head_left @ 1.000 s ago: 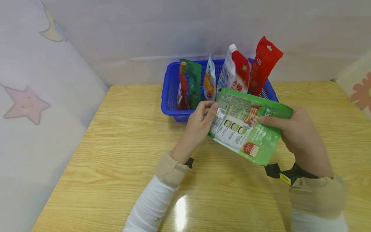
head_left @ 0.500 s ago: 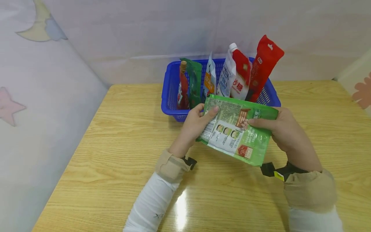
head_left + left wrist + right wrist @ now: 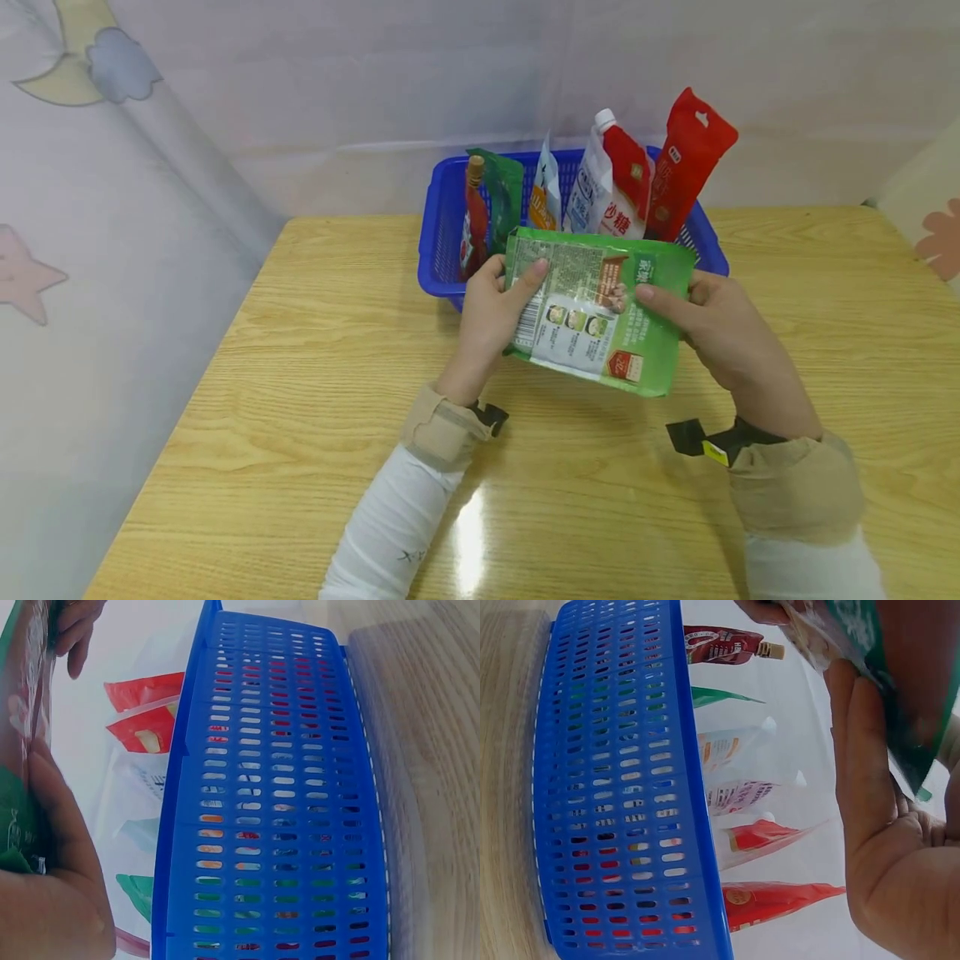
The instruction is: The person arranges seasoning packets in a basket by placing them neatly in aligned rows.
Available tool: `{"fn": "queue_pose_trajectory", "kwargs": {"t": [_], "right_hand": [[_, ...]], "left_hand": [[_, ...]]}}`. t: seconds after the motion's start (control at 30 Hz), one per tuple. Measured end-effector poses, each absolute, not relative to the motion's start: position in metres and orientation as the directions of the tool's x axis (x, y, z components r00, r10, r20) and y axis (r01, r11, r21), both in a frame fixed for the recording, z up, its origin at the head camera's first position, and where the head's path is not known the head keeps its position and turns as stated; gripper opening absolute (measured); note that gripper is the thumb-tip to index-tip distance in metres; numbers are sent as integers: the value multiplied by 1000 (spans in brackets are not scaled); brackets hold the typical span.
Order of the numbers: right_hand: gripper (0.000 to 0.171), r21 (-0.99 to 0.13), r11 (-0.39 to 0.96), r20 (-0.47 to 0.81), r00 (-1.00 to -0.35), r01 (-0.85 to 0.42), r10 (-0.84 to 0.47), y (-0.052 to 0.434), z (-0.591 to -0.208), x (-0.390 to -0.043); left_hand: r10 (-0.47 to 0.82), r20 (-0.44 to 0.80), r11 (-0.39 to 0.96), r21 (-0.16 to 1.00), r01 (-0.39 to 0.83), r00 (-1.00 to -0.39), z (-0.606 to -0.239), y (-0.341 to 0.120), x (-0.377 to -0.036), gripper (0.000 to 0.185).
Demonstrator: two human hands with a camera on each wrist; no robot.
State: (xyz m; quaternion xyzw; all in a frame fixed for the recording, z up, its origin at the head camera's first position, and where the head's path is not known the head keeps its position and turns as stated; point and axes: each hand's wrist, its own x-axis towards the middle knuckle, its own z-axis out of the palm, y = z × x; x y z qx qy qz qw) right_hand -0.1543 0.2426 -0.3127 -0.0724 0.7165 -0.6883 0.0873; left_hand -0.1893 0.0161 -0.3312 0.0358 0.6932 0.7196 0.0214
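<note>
Both hands hold a flat green food pouch (image 3: 577,333) in front of the basket, its printed back turned up to the head view. My left hand (image 3: 491,312) pinches the left end, thumb on the printed side and fingers behind. At the other end my right hand (image 3: 716,329) grips the pouch the same way, thumb on top. Behind the pouch stands a blue plastic basket (image 3: 435,217). Inside it are a red sauce pouch with a cork-coloured cap (image 3: 471,225), a green pouch (image 3: 505,196), a white-and-orange pouch (image 3: 545,196), a white pouch (image 3: 588,196), a red-and-white sugar pouch (image 3: 626,179) and a red packet (image 3: 686,162).
The basket rests on a wood-grain table (image 3: 300,350) near its back edge, close to a pale wall sheet (image 3: 360,100). In the left wrist view the basket's slotted side (image 3: 270,795) stands right beside the left hand.
The green pouch and both hands have moved left. The pouch has turned nearer to level and, in the last half second, risen slightly. The basket and its contents stay put.
</note>
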Motion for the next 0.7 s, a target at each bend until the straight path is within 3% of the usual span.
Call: {"fn": "queue_pose_trajectory", "kwargs": {"t": [0.23, 0.33, 0.47, 0.7], "right_hand": [[49, -958, 286, -116, -958, 37, -264, 239, -312, -156], [46, -955, 296, -127, -946, 35, -300, 234, -313, -155], [37, -977, 211, -100, -937, 29, -334, 223, -316, -154], [13, -996, 86, -36, -963, 13, -269, 211, -320, -155]], "left_hand": [[-89, 100, -110, 988, 109, -991, -330, 13, -193, 31], [-157, 124, -160, 976, 149, -980, -330, 14, -193, 29], [-224, 163, -174, 963, 204, -961, -329, 14, -190, 26], [-299, 221, -223, 930, 293, -928, -328, 15, -185, 28]]}}
